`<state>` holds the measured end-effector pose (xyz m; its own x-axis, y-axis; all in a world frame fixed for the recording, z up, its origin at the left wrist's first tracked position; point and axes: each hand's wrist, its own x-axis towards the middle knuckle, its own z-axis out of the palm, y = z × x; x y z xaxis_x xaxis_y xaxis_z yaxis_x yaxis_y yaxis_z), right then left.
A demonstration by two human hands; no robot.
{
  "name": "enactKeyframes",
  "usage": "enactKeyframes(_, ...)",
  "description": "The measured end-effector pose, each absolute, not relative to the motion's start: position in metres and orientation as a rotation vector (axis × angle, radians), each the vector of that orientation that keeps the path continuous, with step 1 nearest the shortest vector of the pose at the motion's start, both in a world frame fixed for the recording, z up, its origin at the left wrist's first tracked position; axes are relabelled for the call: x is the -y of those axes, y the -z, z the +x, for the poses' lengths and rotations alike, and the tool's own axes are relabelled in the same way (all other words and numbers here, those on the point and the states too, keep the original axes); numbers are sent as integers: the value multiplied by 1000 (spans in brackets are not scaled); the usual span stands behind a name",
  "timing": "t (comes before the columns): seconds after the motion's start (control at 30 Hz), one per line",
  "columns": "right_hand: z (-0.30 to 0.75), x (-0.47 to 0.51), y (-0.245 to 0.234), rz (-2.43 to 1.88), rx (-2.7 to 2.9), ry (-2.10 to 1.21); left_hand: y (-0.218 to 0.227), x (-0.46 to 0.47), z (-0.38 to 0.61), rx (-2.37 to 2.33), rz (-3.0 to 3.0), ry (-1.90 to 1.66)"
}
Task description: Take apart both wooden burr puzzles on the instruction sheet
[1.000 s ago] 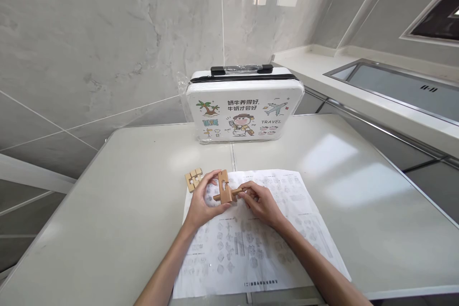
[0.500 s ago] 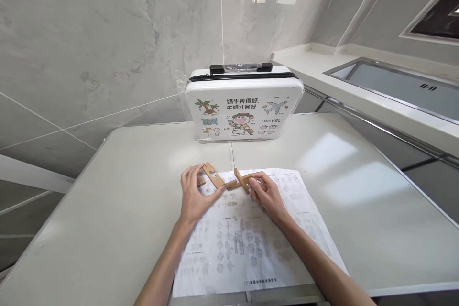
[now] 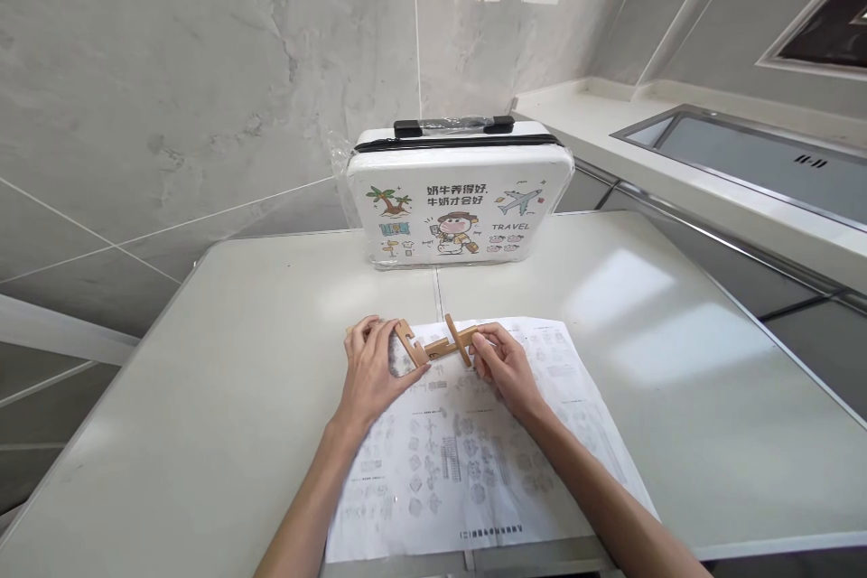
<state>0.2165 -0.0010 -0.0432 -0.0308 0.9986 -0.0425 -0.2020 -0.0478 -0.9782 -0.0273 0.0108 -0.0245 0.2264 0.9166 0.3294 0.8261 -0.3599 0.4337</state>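
Observation:
My left hand [image 3: 371,361] grips a notched wooden puzzle piece [image 3: 410,345] between thumb and fingers, tilted with its notches facing right. Part of another wooden bit [image 3: 349,330] peeks out behind that hand's fingers. My right hand [image 3: 499,359] pinches the right end of a wooden puzzle piece [image 3: 440,348], whose left end meets or nearly meets the notched one. A thin wooden stick [image 3: 457,340] crosses this piece close to my right fingertips. Beneath both hands lies a printed instruction sheet [image 3: 474,506] with small diagrams.
A white case [image 3: 467,172] with cartoon prints and plastic wrap stands upright at the back of the pale table [image 3: 203,433]. Behind it rises a grey tiled wall [image 3: 203,63]. To the right runs a counter [image 3: 575,108] with an inset sink [image 3: 759,163].
My left hand has shifted slightly right and turned over its notched piece, now covering more of the wooden bit behind. The crossing stick has tilted a little; my right hand is nearly still.

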Motion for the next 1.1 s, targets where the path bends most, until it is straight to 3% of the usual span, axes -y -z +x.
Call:
enactKeyframes(0.8, 215, 2, 40, -1083, 1047, -1362, 15, -5, -19, -1586, 2460, -735)
enactKeyframes(1.1, 216, 3, 41, -1060, 1045, -1383, 20, -8, -23, -1606, 2495, -900)
